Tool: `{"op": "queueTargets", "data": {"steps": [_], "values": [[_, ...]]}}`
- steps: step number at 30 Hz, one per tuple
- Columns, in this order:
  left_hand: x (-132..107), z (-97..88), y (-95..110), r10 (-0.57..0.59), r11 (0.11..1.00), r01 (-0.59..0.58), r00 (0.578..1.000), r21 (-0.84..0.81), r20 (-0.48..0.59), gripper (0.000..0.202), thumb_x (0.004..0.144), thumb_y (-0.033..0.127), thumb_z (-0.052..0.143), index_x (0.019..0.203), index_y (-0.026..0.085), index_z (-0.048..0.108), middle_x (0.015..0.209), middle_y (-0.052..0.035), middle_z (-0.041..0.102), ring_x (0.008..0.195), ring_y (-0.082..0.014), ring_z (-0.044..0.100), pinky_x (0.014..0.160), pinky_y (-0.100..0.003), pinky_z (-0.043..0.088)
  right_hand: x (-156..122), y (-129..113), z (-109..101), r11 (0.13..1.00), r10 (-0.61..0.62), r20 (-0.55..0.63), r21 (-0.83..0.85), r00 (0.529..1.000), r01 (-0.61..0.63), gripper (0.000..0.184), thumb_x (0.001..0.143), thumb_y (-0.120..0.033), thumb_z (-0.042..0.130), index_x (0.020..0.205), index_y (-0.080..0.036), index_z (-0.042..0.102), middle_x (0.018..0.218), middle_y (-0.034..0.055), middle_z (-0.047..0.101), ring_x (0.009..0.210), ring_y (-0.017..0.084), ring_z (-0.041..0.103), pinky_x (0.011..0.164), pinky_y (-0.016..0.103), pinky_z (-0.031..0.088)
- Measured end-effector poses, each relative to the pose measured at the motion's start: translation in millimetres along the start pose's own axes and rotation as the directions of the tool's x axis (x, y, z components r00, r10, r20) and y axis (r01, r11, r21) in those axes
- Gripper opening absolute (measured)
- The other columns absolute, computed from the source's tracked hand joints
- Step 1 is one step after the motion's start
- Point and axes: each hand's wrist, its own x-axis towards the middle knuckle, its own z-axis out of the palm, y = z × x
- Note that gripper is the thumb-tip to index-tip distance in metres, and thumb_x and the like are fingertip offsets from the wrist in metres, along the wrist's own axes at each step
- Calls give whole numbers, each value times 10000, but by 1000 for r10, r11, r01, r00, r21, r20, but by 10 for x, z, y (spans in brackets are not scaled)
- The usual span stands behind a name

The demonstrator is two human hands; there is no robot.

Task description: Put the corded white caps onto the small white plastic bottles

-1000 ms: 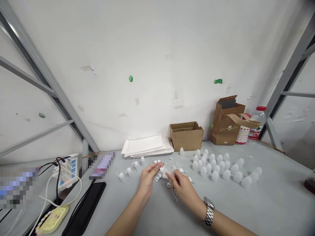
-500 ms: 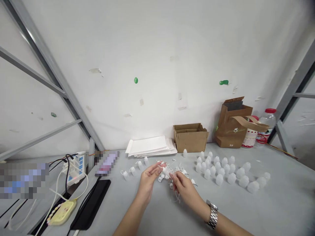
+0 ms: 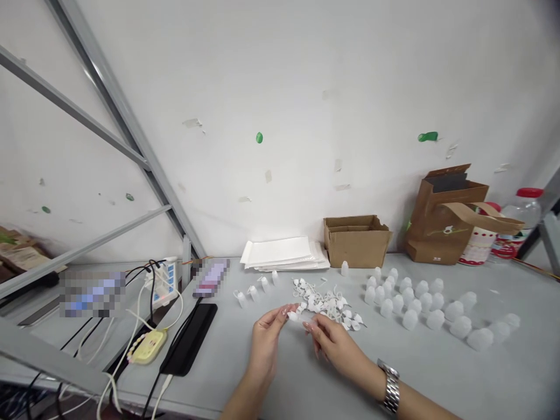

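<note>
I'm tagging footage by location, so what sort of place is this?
Probably a workbench in a small workshop: small translucent bottles stand in loose rows on a grey table, near a heap of white caps, and metal framing rises by the wall.

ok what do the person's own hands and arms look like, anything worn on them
Both the left hand and the right hand are ungloved, and no sleeve shows on either visible forearm. The right wrist wears a silver-coloured watch with a metal link band; its face can't be read. Nothing is visible on the left wrist.
</note>
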Motion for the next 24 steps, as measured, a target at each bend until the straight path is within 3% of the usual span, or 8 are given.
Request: {"op": "queueTargets", "data": {"steps": [4, 8, 10, 12, 14, 17, 20, 24], "values": [[-98, 85, -17, -23, 1000, 22, 999, 6, 40, 356, 607, 270, 695, 940, 159, 636, 1024, -104, 656, 996, -235, 572, 888, -344, 421, 5, 31, 39, 997, 29, 53, 77, 998, -33, 386, 830, -532, 316, 661, -202, 421, 489, -52, 479, 402, 93, 417, 444, 204, 346], [-140, 43, 28, 11, 993, -11, 1000, 120, 1, 321, 593, 272, 692, 871, 130, 617, 900, -116, 687, 890, -238, 618, 837, -348, 453, -18, 26, 45, 994, 14, 77, 104, 997, -22, 402, 832, -531, 315, 758, -185, 506, 496, -49, 486, 404, 92, 418, 445, 205, 348], [-117, -117, 79, 88, 970, -66, 992, 236, -86, 332, 609, 288, 669, 894, 135, 594, 893, -114, 684, 899, -236, 616, 845, -348, 448, -24, 10, 28, 993, 17, 67, 112, 998, -25, 400, 833, -520, 327, 870, -180, 533, 513, -46, 492, 422, 99, 432, 457, 211, 360], [-74, -357, 134, 213, 910, -121, 956, 396, -199, 420, 622, 292, 647, 1007, 162, 539, 898, -97, 680, 891, -228, 619, 841, -354, 448, -20, -2, 7, 994, 21, 48, 106, 999, -26, 411, 830, -513, 339, 944, -173, 540, 521, -44, 491, 453, 111, 458, 480, 220, 376], [-24, -621, 183, 317, 810, -93, 900, 579, -298, 517, 623, 293, 636, 1099, 171, 475, 876, -95, 676, 882, -234, 622, 835, -372, 443, -12, -8, -7, 996, 18, 30, 87, 999, -21, 420, 829, -508, 346, 962, -166, 550, 523, -39, 492, 492, 123, 486, 509, 230, 388], [56, -932, 221, 360, 668, 15, 868, 744, -342, 610, 624, 296, 619, 1171, 142, 398, 851, -122, 668, 845, -263, 632, 785, -394, 459, -9, -12, -7, 998, 12, 33, 63, 999, -14, 408, 827, -496, 359, 960, -170, 565, 520, -38, 498, 516, 132, 502, 535, 238, 396], [155, -1070, 215, 388, 596, 38, 861, 802, -329, 577, 653, 292, 573, 1172, 130, 380, 889, -145, 659, 840, -265, 635, 760, -385, 468, -21, -25, 0, 999, -2, 40, 34, 999, 1, 375, 833, -472, 369, 965, -185, 571, 511, -41, 502, 518, 134, 507, 555, 240, 398], [308, -1081, 192, 405, 559, 30, 862, 828, -305, 511, 672, 237, 538, 1149, 123, 392, 955, -169, 639, 856, -243, 632, 778, -354, 464, -31, -44, -9, 1000, -9, 33, -1, 999, 9, 340, 843, -440, 366, 978, -202, 567, 495, -46, 493, 521, 135, 501, 560, 238, 392]]}}
